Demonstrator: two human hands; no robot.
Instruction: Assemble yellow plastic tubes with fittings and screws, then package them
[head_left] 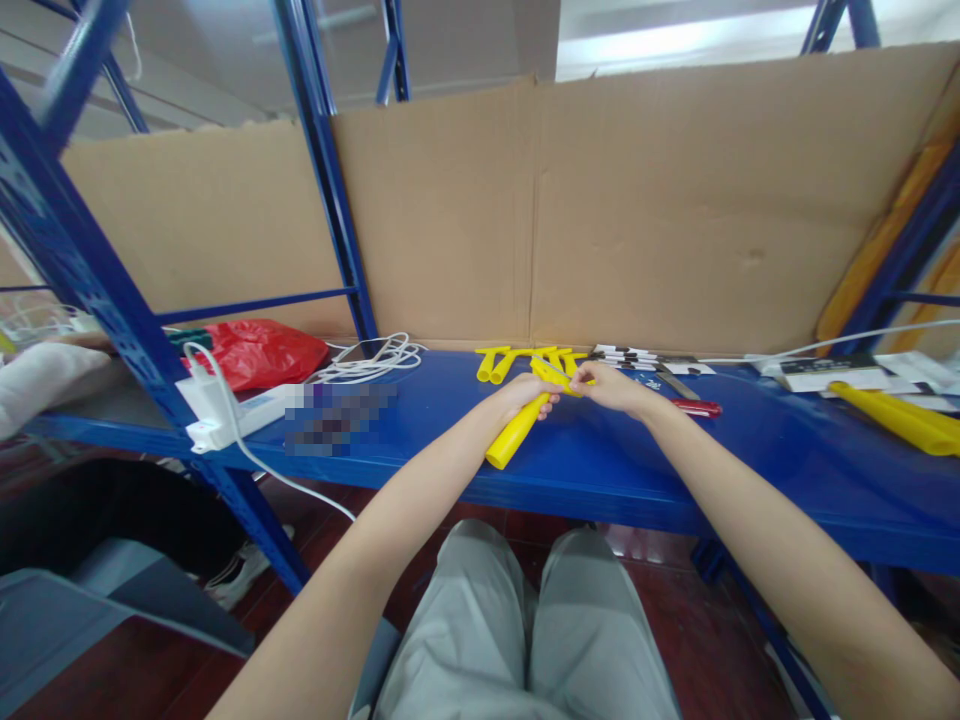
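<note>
My left hand [531,394] is wrapped round a yellow plastic handle [517,436] with a hollow round end that points down and toward me. At the wider far end of that handle is my right hand [609,387], its thumb and fingers pinched together. What the right fingers hold, if anything, is too small to make out. A thin greyish strip seems to lie along the handle's head. Behind my hands, several similar yellow T-shaped handles [499,365] lie in a row against the cardboard. A red-handled tool [697,408] rests just right of my right forearm.
Black-and-white printed pieces [626,357] lie along the back of the blue shelf [420,430]. More yellow tubes [900,418] are at the right. On the left are a white power strip [247,415], a coiled white cable [382,358] and a red plastic bag [266,352]. A cardboard wall [450,220] stands behind.
</note>
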